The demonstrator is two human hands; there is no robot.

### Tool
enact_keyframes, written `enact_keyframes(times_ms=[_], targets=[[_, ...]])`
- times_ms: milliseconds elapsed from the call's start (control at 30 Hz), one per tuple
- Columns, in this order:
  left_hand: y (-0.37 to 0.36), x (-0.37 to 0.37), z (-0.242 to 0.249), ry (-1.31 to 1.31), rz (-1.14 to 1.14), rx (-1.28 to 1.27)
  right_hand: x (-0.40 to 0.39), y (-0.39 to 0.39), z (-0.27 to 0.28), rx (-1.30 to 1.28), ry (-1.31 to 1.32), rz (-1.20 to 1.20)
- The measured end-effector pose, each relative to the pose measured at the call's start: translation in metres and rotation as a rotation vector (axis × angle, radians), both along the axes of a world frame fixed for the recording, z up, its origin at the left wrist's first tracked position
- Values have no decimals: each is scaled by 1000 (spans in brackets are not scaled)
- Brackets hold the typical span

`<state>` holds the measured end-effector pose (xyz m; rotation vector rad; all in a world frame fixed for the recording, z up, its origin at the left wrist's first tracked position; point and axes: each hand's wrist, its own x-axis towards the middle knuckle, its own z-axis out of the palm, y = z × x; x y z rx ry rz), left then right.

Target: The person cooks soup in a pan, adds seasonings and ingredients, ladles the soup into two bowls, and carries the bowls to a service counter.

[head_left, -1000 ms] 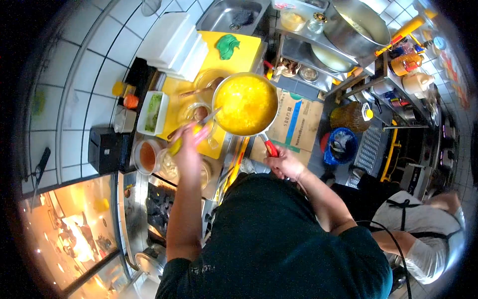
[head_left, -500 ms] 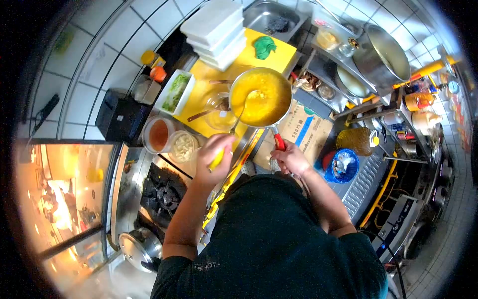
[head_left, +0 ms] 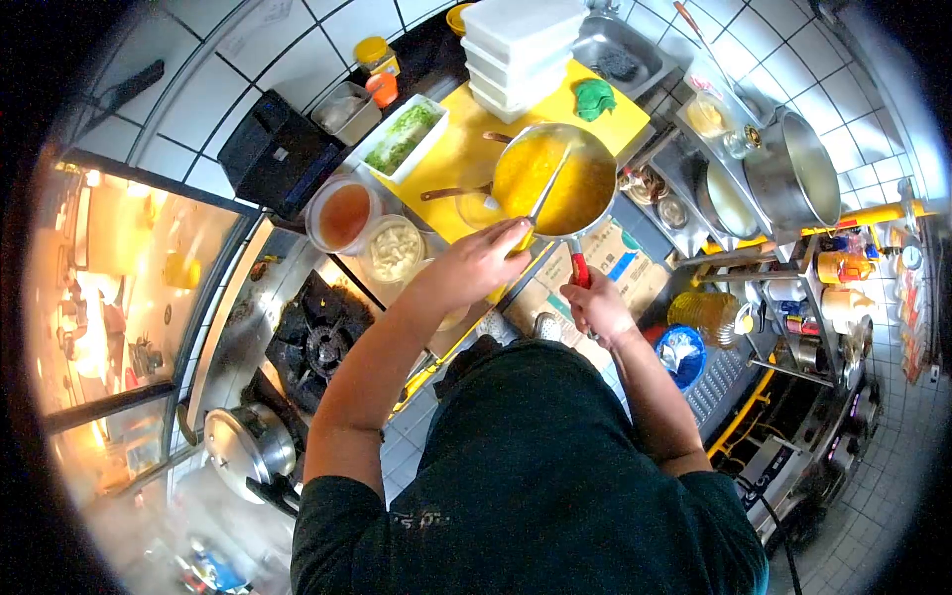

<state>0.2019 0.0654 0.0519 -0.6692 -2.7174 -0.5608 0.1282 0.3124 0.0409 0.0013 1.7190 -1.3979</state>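
Observation:
My left hand (head_left: 483, 266) is closed around the yellow handle of a metal spoon (head_left: 548, 190), whose far end reaches into a pan. The round pan (head_left: 607, 210) holds a yellow-orange liquid (head_left: 575, 198). Its red handle (head_left: 580, 266) is gripped in my right hand (head_left: 602, 308). Left of the pan, on the yellow board (head_left: 631, 117), lie a brown-handled utensil (head_left: 454, 193) and a clear round container (head_left: 481, 210). Chopped greens fill a white tray (head_left: 405, 139). Tubs of red sauce (head_left: 343, 213) and pale pieces (head_left: 395, 249) stand nearer my left arm.
Stacked white boxes (head_left: 519, 74) and a green cloth (head_left: 594, 100) are behind the pan. A stove burner (head_left: 322, 345) and a lidded pot (head_left: 248, 443) stand at left. At right are a large pot (head_left: 793, 169), an oil jug (head_left: 702, 318) and a blue-lined bin (head_left: 680, 357).
The camera view has shifted. My left hand and the spoon have moved toward the pan, and the spoon's bowl, visible before with yellow pieces, no longer shows clearly. My right hand keeps hold of the handle.

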Motion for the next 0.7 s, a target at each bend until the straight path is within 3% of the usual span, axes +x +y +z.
enact_keyframes(times_ms=[233, 533, 700], targets=[[-9, 15, -13, -40, 48, -92, 5, -11, 8, 33, 48, 3], [-8, 37, -20, -171, 137, 12, 8, -17, -2, 59, 77, -27], [-12, 41, -5, -186, 106, -28, 6, -21, 4, 69, 88, -36]])
